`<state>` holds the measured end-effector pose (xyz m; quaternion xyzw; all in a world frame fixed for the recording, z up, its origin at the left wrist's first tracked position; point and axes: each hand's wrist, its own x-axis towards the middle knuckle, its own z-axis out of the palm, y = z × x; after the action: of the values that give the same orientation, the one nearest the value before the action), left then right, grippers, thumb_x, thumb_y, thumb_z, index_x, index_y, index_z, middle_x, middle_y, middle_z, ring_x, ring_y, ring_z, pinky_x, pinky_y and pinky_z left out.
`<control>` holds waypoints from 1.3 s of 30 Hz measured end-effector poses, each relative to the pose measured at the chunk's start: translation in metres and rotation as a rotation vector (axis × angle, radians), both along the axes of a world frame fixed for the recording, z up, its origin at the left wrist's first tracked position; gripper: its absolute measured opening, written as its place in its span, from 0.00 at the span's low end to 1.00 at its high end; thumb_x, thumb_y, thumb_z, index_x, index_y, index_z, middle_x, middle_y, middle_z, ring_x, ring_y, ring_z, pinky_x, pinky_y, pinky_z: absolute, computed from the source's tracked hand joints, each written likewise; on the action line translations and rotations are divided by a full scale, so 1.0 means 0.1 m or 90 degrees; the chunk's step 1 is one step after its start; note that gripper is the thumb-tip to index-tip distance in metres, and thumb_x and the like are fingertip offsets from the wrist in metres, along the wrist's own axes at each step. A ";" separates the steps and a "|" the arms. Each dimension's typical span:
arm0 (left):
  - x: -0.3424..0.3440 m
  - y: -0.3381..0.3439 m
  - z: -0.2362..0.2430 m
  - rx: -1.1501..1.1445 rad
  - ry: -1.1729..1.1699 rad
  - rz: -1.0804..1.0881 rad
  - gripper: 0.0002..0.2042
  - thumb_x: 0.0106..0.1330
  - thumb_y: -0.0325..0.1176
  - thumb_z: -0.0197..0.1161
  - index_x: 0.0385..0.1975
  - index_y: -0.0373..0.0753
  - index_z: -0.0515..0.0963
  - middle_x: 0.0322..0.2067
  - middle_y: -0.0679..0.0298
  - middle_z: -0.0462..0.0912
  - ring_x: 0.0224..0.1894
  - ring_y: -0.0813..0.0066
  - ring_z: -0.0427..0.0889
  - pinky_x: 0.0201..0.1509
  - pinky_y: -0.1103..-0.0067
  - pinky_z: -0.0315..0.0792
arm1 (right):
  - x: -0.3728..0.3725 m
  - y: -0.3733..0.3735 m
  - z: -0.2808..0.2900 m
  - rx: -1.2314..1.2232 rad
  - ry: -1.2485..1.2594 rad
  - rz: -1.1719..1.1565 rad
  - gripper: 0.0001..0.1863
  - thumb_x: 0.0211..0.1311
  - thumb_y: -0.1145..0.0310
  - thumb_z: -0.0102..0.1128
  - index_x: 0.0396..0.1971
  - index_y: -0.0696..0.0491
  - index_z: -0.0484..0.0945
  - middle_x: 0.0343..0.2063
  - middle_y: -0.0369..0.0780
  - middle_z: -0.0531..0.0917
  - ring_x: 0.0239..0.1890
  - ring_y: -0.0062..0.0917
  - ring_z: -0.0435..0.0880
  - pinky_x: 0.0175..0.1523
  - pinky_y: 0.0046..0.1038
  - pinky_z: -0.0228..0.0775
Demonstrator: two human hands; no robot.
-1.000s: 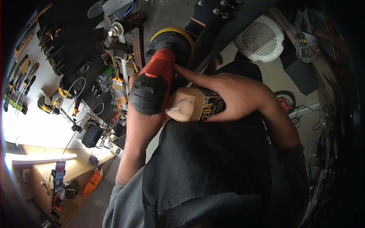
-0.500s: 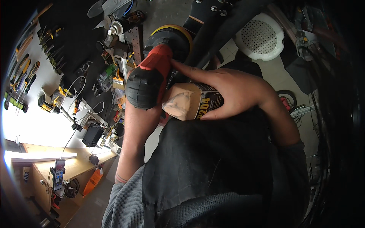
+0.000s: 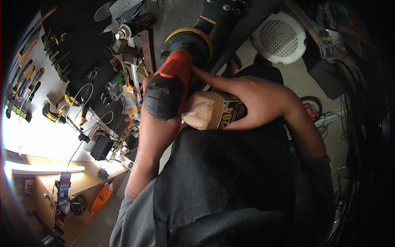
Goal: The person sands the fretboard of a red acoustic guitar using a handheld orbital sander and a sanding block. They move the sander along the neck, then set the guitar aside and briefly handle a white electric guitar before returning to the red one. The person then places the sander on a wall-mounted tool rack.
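A red and black power tool [image 3: 166, 88] with a round, yellow-rimmed head [image 3: 189, 41], like a polisher or sander, points away from me. My left hand [image 3: 145, 84] is behind its body, closed around it as far as I can see; its fingers are mostly hidden. My right hand [image 3: 263, 101] wraps around a block-shaped piece [image 3: 205, 111] with a smudged tan face and a dark, yellow-lettered label. This piece sits against the tool's right side. The right index finger stretches along to the red housing.
Left, hand tools [image 3: 31, 82] hang on a wall board above a lit wooden bench [image 3: 74, 183], where a phone [image 3: 63, 189] is clamped. A spray can [image 3: 125, 31] and a paintbrush [image 3: 128, 86] lie beyond the tool. A white perforated stool seat [image 3: 279, 39] stands far right.
The power tool, the tan-faced piece and both hands have shifted slightly right together. The grip looks the same.
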<state>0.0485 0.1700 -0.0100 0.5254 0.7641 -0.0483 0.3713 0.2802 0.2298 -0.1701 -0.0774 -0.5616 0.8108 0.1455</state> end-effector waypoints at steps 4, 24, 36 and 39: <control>0.08 -0.04 0.00 -0.023 0.010 0.007 0.27 0.70 0.29 0.76 0.68 0.36 0.78 0.64 0.48 0.79 0.67 0.46 0.83 0.71 0.62 0.76 | 0.10 0.06 0.10 -0.088 -0.067 0.096 0.71 0.53 0.63 0.83 0.92 0.45 0.41 0.67 0.51 0.86 0.68 0.50 0.87 0.75 0.45 0.77; -0.73 -2.20 0.81 0.374 -0.001 0.417 0.25 0.71 0.18 0.70 0.69 0.33 0.80 0.54 0.61 0.90 0.56 0.70 0.90 0.62 0.68 0.84 | 0.22 0.04 0.19 0.024 -0.419 -0.178 0.41 0.64 0.55 0.84 0.70 0.60 0.76 0.58 0.44 0.87 0.63 0.29 0.85 0.70 0.32 0.74; -0.90 -4.09 0.48 0.733 -0.122 0.569 0.16 0.78 0.22 0.64 0.63 0.31 0.79 0.49 0.57 0.89 0.46 0.69 0.90 0.53 0.71 0.85 | -0.11 -0.62 0.80 -0.063 -0.278 -0.241 0.37 0.68 0.69 0.80 0.74 0.54 0.71 0.52 0.43 0.87 0.40 0.33 0.94 0.48 0.37 0.91; -0.84 -4.59 0.40 0.777 -0.152 0.635 0.15 0.78 0.21 0.63 0.62 0.30 0.80 0.48 0.58 0.89 0.45 0.69 0.90 0.52 0.71 0.85 | -0.32 -1.02 1.15 -0.056 -0.194 -0.269 0.38 0.69 0.70 0.78 0.76 0.55 0.70 0.52 0.44 0.87 0.42 0.36 0.95 0.49 0.37 0.91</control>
<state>-0.0356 -0.2889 0.0302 0.2336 0.7558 0.6071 0.0748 0.2485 0.1279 -0.0551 -0.3204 -0.5129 0.7649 0.2219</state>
